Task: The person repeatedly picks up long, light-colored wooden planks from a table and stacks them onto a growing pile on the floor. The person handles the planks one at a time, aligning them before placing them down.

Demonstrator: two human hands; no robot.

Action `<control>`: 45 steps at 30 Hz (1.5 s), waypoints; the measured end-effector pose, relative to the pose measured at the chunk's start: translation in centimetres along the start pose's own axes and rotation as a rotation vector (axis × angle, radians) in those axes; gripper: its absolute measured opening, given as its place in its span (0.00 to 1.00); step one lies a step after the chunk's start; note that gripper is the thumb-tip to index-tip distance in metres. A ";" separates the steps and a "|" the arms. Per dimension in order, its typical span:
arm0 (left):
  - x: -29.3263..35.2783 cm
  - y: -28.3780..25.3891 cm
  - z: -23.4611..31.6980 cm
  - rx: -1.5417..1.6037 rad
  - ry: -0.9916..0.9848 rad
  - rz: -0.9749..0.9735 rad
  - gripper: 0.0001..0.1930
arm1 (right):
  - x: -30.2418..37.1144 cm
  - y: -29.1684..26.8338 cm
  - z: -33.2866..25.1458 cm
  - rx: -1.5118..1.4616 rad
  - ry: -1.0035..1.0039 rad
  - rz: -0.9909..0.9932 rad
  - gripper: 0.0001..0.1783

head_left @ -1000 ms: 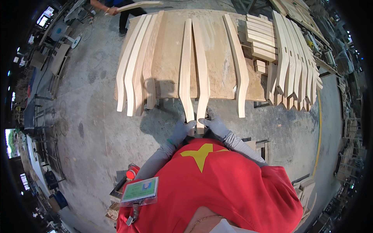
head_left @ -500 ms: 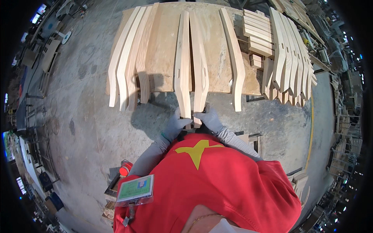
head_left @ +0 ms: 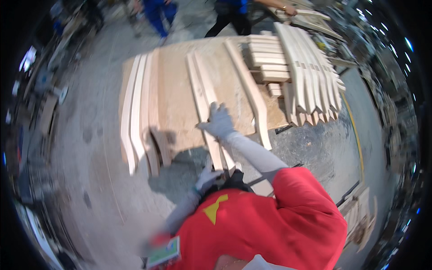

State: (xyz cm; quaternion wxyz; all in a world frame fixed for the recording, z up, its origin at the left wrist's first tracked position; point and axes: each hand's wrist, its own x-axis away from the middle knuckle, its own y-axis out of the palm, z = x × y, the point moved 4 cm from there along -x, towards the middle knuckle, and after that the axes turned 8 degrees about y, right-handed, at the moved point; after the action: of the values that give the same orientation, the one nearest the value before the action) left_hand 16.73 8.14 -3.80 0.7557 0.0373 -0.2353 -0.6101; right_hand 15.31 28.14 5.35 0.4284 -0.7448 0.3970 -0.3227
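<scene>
Two long bent wooden pieces (head_left: 200, 101), shaped like chair back legs, lie side by side at the middle of the worktable (head_left: 177, 81). Their near ends jut past its front edge. My left hand (head_left: 208, 177), in a grey glove, is closed around the near end of the left piece, its fingers partly hidden. Farther up, my right hand (head_left: 219, 123), gloved too, rests over the pair with fingers spread. Several more bent pieces (head_left: 138, 108) lie along the table's left side. A single bent piece (head_left: 250, 90) sits to the right of my right hand.
At the table's right are a stack of short wooden bars (head_left: 269, 56) and a row of bent pieces (head_left: 308, 74). Beyond the far edge stand two people, one in blue trousers (head_left: 158, 18), one in dark trousers (head_left: 228, 22). More wooden parts (head_left: 357, 211) are at lower right.
My right hand has left the near end of the right piece and moved up over the pair. My left hand stays at the near end. The view has shifted, and two people now show beyond the table.
</scene>
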 end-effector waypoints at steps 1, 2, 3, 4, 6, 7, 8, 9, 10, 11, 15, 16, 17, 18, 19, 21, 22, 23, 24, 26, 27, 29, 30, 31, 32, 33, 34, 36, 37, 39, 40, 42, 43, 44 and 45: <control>0.1 0.0 0.8 0.011 0.022 -0.001 0.40 | -1.1 0.6 -1.4 -0.016 0.089 -0.016 0.58; 0.1 0.1 1.7 0.018 0.043 -0.011 0.40 | -2.5 0.9 -2.5 0.120 0.139 0.043 0.55; 0.0 -0.3 1.1 -0.038 0.001 -0.020 0.38 | -4.2 1.7 -2.5 0.192 0.178 0.157 0.51; 0.6 -1.3 1.3 -0.147 -0.024 -0.005 0.38 | -5.1 2.1 -3.4 0.185 0.199 0.104 0.50; 1.7 -2.9 1.3 -0.166 -0.050 0.024 0.38 | -4.8 2.4 -4.1 0.171 0.204 0.030 0.48; 2.2 -3.6 0.9 -0.066 -0.039 0.043 0.37 | -4.3 2.3 -4.4 0.175 0.176 0.015 0.46; 2.6 -4.4 0.7 0.034 -0.026 0.066 0.36 | -3.9 2.1 -4.5 0.179 0.145 -0.002 0.45; 2.8 -4.8 0.8 0.026 0.040 0.038 0.35 | -3.7 1.5 -4.2 0.134 0.161 0.006 0.46; 2.7 -5.2 0.8 0.020 0.058 0.013 0.34 | -3.3 1.5 -3.7 0.086 0.174 -0.003 0.47; 2.4 -5.4 1.0 0.011 0.063 -0.016 0.34 | -3.0 1.5 -2.6 0.100 0.154 0.051 0.47; 1.9 -5.4 1.6 0.305 0.014 -0.075 0.33 | -0.2 0.8 -1.0 0.049 0.078 -0.026 0.46; 1.6 -5.4 0.8 0.385 0.007 -0.119 0.34 | 0.3 0.6 -0.2 -0.012 0.064 -0.054 0.46; 1.1 -5.1 0.2 0.531 -0.035 -0.179 0.36 | 0.7 0.6 2.3 -0.283 0.112 -0.091 0.45; 0.3 -4.8 -0.1 0.178 0.118 -0.281 0.33 | 1.3 0.8 5.2 -0.552 0.167 -0.126 0.45; 0.0 -3.9 -0.5 0.077 0.113 -0.291 0.30 | 2.4 1.2 7.4 -0.975 0.195 -0.298 0.44; -0.5 -1.7 0.1 0.119 -0.034 -0.188 0.25 | 6.4 0.5 10.3 -1.098 0.234 -0.284 0.40; -0.9 -0.6 0.6 0.245 -0.176 -0.095 0.23 | 8.2 0.7 11.5 -1.005 0.257 -0.328 0.39; -1.3 -0.2 0.4 0.315 -0.186 -0.094 0.22 | 10.2 0.8 11.9 -0.907 0.263 -0.380 0.39; -1.8 0.4 0.1 0.381 -0.198 -0.111 0.21 | 11.9 2.1 13.3 -0.960 0.254 -0.434 0.39; -2.8 1.6 -0.7 0.506 -0.235 -0.154 0.20 | 15.0 6.4 16.5 -1.075 0.240 -0.529 0.40; -3.0 1.1 -1.3 0.567 -0.234 -0.133 0.19 | 16.0 6.3 15.5 -1.024 0.300 -0.527 0.39; -3.2 1.6 -1.2 0.530 -0.189 -0.162 0.17 | 17.0 6.8 15.7 -1.164 0.376 -0.393 0.38; -3.1 1.6 -0.6 0.426 -0.127 -0.178 0.16 | 16.9 6.6 15.5 -1.187 0.358 -0.385 0.38; -2.8 1.2 -0.5 0.362 -0.090 -0.216 0.15 | 17.0 6.2 15.0 -1.209 0.341 -0.382 0.38; -2.6 0.7 -0.4 0.296 -0.049 -0.249 0.15 | 17.0 5.8 14.4 -1.230 0.321 -0.381 0.37; -2.4 0.8 0.0 0.239 -0.009 -0.288 0.15 | 17.1 5.9 14.7 -1.205 0.326 -0.396 0.36; -2.5 0.9 -0.3 0.330 -0.138 -0.242 0.15 | 17.1 5.9 15.0 -1.179 0.330 -0.414 0.35; -2.7 1.1 -0.8 0.471 -0.269 -0.150 0.14 | 17.2 6.2 15.0 -1.313 0.296 -0.467 0.37; -2.6 1.2 -0.9 0.477 -0.226 -0.202 0.13 | 17.3 6.3 15.4 -1.254 0.283 -0.465 0.36; -2.4 1.1 -0.8 0.483 -0.128 -0.300 0.13 | 17.1 5.9 15.1 -1.133 0.244 -0.465 0.36; -2.9 0.9 -1.4 0.465 -0.234 -0.193 0.14 | 17.1 5.1 14.8 -1.109 0.189 -0.452 0.40; -2.7 1.0 -1.4 0.485 -0.233 -0.186 0.14 | 15.3 4.0 14.8 -0.556 0.260 -0.350 0.43; -2.5 0.7 -1.5 0.491 -0.225 -0.175 0.15 | 14.1 2.8 13.6 -0.286 0.277 -0.288 0.46; -2.9 0.7 -1.7 0.530 -0.277 -0.161 0.15 | 12.5 1.5 12.1 -0.273 0.268 -0.238 0.54; -2.9 1.2 -1.5 0.536 -0.291 -0.119 0.13 | 10.7 0.9 10.6 -0.233 0.214 -0.154 0.55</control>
State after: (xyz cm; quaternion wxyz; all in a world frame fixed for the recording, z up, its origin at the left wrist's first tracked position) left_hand 18.00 10.82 -5.59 0.6401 0.1612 -0.4910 -0.5685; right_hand 28.80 22.57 1.56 0.2685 -0.7789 0.4170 -0.3838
